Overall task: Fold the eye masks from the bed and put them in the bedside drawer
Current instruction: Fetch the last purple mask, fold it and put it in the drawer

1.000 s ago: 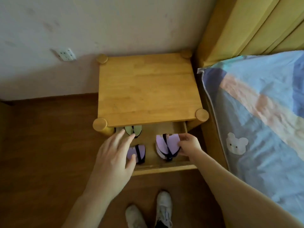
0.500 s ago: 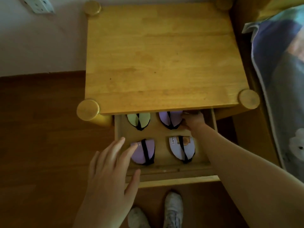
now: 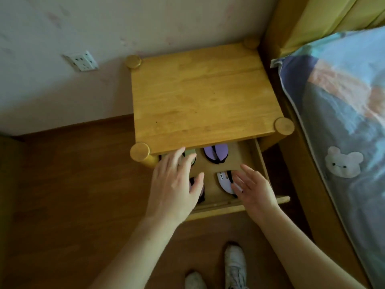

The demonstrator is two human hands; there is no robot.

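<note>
Both hands have changed since half a second ago: the right hand (image 3: 255,189) has drawn back out of the far corner of the drawer (image 3: 216,207), where it was touching the purple eye mask (image 3: 215,153), and now hovers with fingers spread and empty over the near right part. The left hand (image 3: 175,184) has moved forward and is likewise flat, fingers apart, gripping nothing.

Under the right hand's fingertips lies a folded white eye mask (image 3: 224,181) with a black strap and printed lettering, partly covered by the fingers; whether they touch it cannot be told. Beyond that hand, at the back of the drawer, the folded purple eye mask sits free, half under the tabletop edge. The left hand covers most of a green eye mask (image 3: 190,152) at the back left and a purple one (image 3: 201,192) at the near left, only slivers showing.

The drawer stands pulled out of a wooden bedside table (image 3: 204,101). To the right of the right arm is the bed with a patterned blanket (image 3: 341,122) bearing a bear patch. Behind the table is a wall with a socket (image 3: 81,61). Below the arms, white shoes (image 3: 235,265) stand on the wooden floor (image 3: 73,195).
</note>
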